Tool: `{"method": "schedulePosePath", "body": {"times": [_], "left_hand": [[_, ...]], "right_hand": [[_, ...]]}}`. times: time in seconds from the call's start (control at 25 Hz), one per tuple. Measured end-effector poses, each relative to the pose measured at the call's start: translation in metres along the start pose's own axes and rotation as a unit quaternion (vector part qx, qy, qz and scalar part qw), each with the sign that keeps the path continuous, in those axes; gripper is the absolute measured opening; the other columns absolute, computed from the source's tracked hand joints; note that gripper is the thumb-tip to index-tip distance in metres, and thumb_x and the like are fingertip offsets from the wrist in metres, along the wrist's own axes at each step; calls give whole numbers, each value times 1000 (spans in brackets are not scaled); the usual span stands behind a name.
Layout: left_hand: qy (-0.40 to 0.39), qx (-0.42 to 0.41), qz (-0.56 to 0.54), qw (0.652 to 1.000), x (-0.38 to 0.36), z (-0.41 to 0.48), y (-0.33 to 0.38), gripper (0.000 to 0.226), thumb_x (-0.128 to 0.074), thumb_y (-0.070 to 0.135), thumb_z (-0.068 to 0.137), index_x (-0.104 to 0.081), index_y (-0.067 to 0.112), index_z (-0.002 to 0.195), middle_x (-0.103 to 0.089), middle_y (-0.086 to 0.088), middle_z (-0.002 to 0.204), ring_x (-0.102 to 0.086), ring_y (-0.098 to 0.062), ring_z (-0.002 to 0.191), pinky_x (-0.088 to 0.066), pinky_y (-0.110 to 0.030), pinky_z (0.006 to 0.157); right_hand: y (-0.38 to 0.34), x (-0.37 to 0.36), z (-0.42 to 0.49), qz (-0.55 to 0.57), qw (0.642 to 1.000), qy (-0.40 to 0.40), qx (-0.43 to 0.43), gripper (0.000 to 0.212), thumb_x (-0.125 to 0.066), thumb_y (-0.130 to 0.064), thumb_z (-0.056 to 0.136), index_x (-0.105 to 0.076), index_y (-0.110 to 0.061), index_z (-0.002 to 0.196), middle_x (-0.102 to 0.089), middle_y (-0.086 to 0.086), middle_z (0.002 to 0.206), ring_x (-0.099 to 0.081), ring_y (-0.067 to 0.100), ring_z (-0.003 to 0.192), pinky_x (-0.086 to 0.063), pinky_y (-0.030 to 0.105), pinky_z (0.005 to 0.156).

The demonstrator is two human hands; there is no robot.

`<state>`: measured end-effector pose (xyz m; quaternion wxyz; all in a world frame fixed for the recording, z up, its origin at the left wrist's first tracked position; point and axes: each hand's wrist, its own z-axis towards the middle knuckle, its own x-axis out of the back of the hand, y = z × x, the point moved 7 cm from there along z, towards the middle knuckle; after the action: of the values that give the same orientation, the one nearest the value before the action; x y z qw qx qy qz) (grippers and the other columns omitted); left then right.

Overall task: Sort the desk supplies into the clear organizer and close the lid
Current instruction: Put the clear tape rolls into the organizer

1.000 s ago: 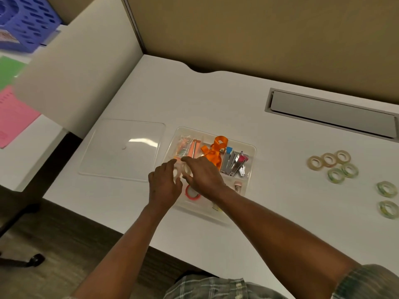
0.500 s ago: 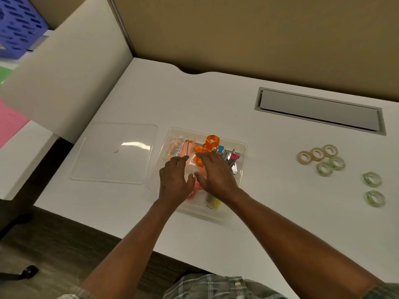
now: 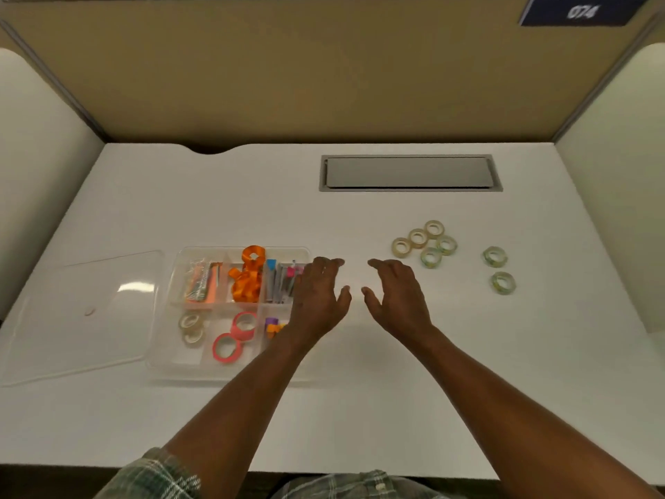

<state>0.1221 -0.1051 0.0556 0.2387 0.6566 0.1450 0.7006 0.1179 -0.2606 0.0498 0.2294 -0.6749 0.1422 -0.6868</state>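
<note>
Head view is showing both hands, left (image 3: 316,300) and right (image 3: 397,300), hovering empty with fingers spread over the white counter (image 3: 360,408), tan partition walls (image 3: 324,73) enclosing it.

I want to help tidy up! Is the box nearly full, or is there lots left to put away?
Partly done. The clear organizer already holds orange ribbon, pink tape rolls and clips. Both hands, left and right, are open and holding nothing right now. Left to do: seven tape rolls sit out on the desk, a cluster of five and two more, and the lid lies beside the box, not on it.
</note>
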Motion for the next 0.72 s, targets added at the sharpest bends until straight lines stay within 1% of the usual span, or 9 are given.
{"method": "schedulePosePath", "body": {"times": [0.08, 0.2, 0.28, 0.36, 0.48, 0.6, 0.72], "left_hand": [[-32, -28, 14, 999, -27, 11, 32, 49, -63, 29, 87, -54, 15, 133, -57, -6, 127, -53, -26, 116, -43, -41, 93], [-79, -61, 39, 994, -70, 26, 78, 52, -61, 32, 87, -52, 17, 135, -55, -5, 128, -52, -26, 116, -41, -41, 92], [-110, -84, 65, 988, -98, 34, 105, 52, -60, 34, 88, -50, 17, 136, -53, -6, 130, -51, -27, 117, -39, -41, 92], [-136, -110, 94, 980, -124, 41, 130, 52, -58, 35, 88, -49, 16, 136, -52, -6, 132, -50, -28, 116, -39, -40, 90], [-168, -140, 127, 967, -156, 50, 161, 52, -56, 35, 88, -47, 16, 136, -50, -7, 133, -50, -28, 115, -40, -40, 89], [-193, -161, 152, 956, -183, 60, 188, 53, -56, 35, 87, -46, 15, 135, -49, -8, 133, -50, -30, 115, -41, -43, 88], [-207, -165, 175, 948, -207, 70, 207, 57, -56, 35, 86, -43, 14, 137, -46, -12, 136, -49, -33, 115, -42, -45, 88]], "right_hand": [[39, 18, -10, -7, 999, 11, -36, 53, -66, -30, 90, -53, -12, 139, -57, 8, 133, -50, 30, 124, -46, 43, 99], [99, 42, -24, -19, 996, 19, -88, 54, -67, -29, 89, -52, -11, 139, -56, 10, 133, -51, 32, 122, -46, 45, 96], [136, 53, -31, -34, 992, 13, -124, 59, -65, -32, 90, -48, -12, 142, -52, 10, 137, -48, 32, 127, -45, 44, 99], [173, 61, -37, -47, 985, 5, -166, 65, -63, -36, 91, -40, -13, 148, -44, 12, 147, -41, 32, 135, -43, 44, 104], [217, 66, -43, -74, 974, -29, -211, 75, -61, -41, 92, -28, -15, 154, -26, 13, 160, -29, 33, 144, -40, 46, 108], [247, 66, -44, -111, 965, -77, -223, 79, -59, -44, 91, -21, -19, 156, -10, 11, 165, -23, 35, 146, -41, 49, 106], [266, 63, -47, -139, 953, -118, -243, 81, -59, -45, 91, -17, -25, 156, -1, 10, 166, -21, 38, 146, -39, 50, 107]]}}
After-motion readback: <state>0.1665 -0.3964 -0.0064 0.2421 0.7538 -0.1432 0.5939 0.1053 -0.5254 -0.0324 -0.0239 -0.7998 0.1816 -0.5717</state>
